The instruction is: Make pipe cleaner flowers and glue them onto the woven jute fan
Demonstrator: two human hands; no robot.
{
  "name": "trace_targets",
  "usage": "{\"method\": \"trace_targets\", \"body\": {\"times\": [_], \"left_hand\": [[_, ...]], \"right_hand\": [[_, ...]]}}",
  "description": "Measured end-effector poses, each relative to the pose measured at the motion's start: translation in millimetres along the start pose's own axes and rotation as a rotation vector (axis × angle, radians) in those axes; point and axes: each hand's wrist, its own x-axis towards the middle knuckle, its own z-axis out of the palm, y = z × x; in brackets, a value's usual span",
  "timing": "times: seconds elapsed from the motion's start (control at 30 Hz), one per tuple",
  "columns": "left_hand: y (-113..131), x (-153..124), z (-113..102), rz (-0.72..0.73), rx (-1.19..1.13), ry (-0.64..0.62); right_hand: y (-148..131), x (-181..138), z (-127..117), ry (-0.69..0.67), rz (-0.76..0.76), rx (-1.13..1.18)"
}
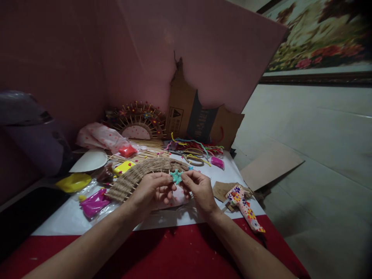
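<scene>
My left hand [152, 190] and my right hand [197, 188] meet over the table, both pinching a small teal clay flower [176, 176] between thumb and fingers. Right behind the flower lies a half-round woven rope fan on wooden sticks [139, 174]; my left hand covers its lower edge. The fingers of both hands are curled closed around the flower.
A flower-patterned glue gun [245, 207] lies to the right on brown card. Bags of coloured clay, magenta [93, 203], yellow [74, 181] and red [127, 150], sit to the left. Pipe cleaners [200, 149], a decorated fan [139, 120] and torn cardboard [192, 116] stand behind.
</scene>
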Motion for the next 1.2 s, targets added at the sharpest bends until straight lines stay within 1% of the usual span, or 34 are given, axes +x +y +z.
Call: {"method": "trace_targets", "body": {"times": [0.13,0.23,0.37,0.67,0.8,1.03,1.2], "left_hand": [[0.4,1.2,-2.0,0.002,-0.006,0.004],[1.1,1.8,-2.1,-0.006,-0.009,0.006],[1.2,2.0,-1.7,0.010,-0.026,-0.005],[1.0,2.8,-1.6,0.026,-0.023,-0.001],[1.3,1.5,-0.3,0.030,0.004,-0.019],[4.3,-2.5,3.7,0.040,0.064,0.014],[4.7,-1.4,1.2,0.055,0.070,-0.009]], "right_hand": [[-0.9,-0.1,0.2,-0.003,-0.018,0.010],[-2.2,-1.3,1.5,-0.027,0.004,0.036],[-4.0,-1.8,2.3,-0.053,0.063,0.080],[-4.9,-0.2,-1.6,-0.135,0.216,0.370],[-7.9,-1.1,-1.5,-0.150,0.264,0.399],[-6.4,0.5,0.6,-0.080,0.216,0.316],[-5.0,1.1,1.0,-0.068,0.140,0.232]]}}
